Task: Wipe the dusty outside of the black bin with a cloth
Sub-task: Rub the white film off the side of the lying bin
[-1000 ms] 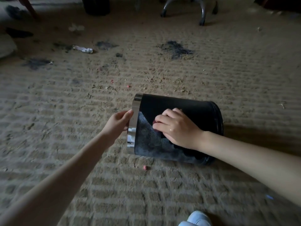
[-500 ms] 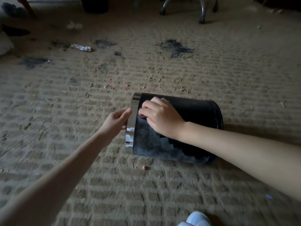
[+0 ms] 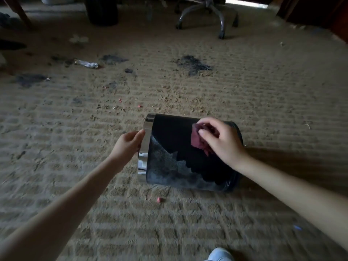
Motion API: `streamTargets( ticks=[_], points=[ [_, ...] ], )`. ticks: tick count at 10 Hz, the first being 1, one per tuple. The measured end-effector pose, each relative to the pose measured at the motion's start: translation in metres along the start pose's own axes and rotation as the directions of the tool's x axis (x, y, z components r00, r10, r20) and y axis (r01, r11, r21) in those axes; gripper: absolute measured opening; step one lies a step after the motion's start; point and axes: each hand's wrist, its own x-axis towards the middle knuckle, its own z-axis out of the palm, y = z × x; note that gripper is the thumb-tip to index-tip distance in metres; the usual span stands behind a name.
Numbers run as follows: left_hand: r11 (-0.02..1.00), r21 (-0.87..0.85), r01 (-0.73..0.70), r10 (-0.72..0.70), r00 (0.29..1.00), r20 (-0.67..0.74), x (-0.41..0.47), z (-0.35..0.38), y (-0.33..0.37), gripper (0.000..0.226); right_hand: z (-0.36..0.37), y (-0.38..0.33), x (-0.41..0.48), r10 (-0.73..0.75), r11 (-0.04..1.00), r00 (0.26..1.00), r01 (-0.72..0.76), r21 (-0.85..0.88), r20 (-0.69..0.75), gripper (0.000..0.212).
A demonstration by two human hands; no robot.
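The black bin (image 3: 175,140) lies on its side on the carpet, its silver rim (image 3: 146,147) facing left. Grey dust covers its lower near side; the upper part looks clean and black. My left hand (image 3: 127,146) grips the silver rim from the left. My right hand (image 3: 222,140) holds a bunched dark red cloth (image 3: 197,139) against the bin's upper right side, near its base.
The beige carpet (image 3: 75,185) carries dark stains (image 3: 192,64), small pink crumbs (image 3: 159,199) and a crumpled foil wrapper (image 3: 86,63). An office chair base (image 3: 205,14) and a dark round object (image 3: 102,11) stand at the back. A light shoe tip (image 3: 219,255) shows at the bottom.
My right hand slid from near the rim to the right, toward the bin's base, and the red cloth now shows under its fingers. My left hand stayed on the rim.
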Motion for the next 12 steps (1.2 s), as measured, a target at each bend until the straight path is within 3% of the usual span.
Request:
streamTargets(
  ticks=[1, 2, 3, 4, 5, 6, 7, 9, 10, 11, 12],
  points=[
    [0.996, 0.071, -0.045, 0.043, 0.999, 0.03, -0.008, -0.004, -0.005, 0.041, -0.024, 0.017, -0.006, 0.286, 0.945, 0.947, -0.254, 0.208, -0.144, 0.016],
    [0.976, 0.208, 0.067, -0.086, 0.993, 0.08, -0.032, -0.015, -0.026, 0.053, -0.045, 0.04, -0.028, 0.516, 0.83, 0.82, -0.408, 0.38, -0.247, 0.01],
    [0.982, 0.148, 0.121, -0.136, 0.986, 0.098, -0.032, -0.015, -0.05, 0.062, -0.047, 0.053, -0.048, 0.72, 0.64, 0.658, -0.506, 0.579, -0.221, 0.021],
    [0.987, 0.092, 0.132, -0.142, 0.984, 0.109, -0.035, -0.009, -0.047, 0.069, -0.047, 0.057, -0.054, 0.783, 0.534, 0.6, -0.508, 0.676, -0.168, 0.024],
    [0.993, -0.025, 0.119, -0.117, 0.99, 0.078, -0.041, 0.006, -0.026, 0.06, -0.051, 0.057, -0.051, 0.801, 0.516, 0.573, -0.516, 0.683, -0.172, 0.027],
    [0.994, -0.067, 0.09, -0.085, 0.994, 0.074, -0.046, 0.021, -0.015, 0.029, -0.056, 0.061, -0.045, 0.845, 0.488, 0.499, -0.576, 0.655, -0.191, 0.032],
    [0.991, -0.074, 0.111, -0.11, 0.994, 0.019, -0.038, 0.023, -0.009, 0.028, -0.071, 0.062, -0.032, 0.869, 0.461, 0.45, -0.584, 0.668, -0.207, 0.06],
    [0.987, -0.029, 0.157, -0.157, 0.988, 0.005, -0.028, 0.02, -0.005, 0.034, -0.103, 0.051, -0.012, 0.739, 0.351, 0.672, -0.441, 0.826, 0.045, 0.008],
    [0.988, -0.048, 0.146, -0.146, 0.989, 0.003, -0.026, 0.021, -0.001, 0.034, -0.106, 0.052, 0.001, 0.716, 0.482, 0.697, -0.448, 0.753, -0.044, 0.036],
    [0.992, -0.041, 0.118, -0.119, 0.993, -0.022, -0.026, 0.023, 0.003, 0.033, -0.097, 0.047, 0.012, 0.573, 0.806, 0.78, -0.479, 0.348, -0.253, 0.028],
    [0.993, -0.043, 0.112, -0.113, 0.993, -0.034, -0.027, 0.024, 0.005, 0.03, -0.08, 0.034, 0.032, 0.189, 0.953, 0.898, -0.266, -0.147, -0.398, 0.043]
  ],
)
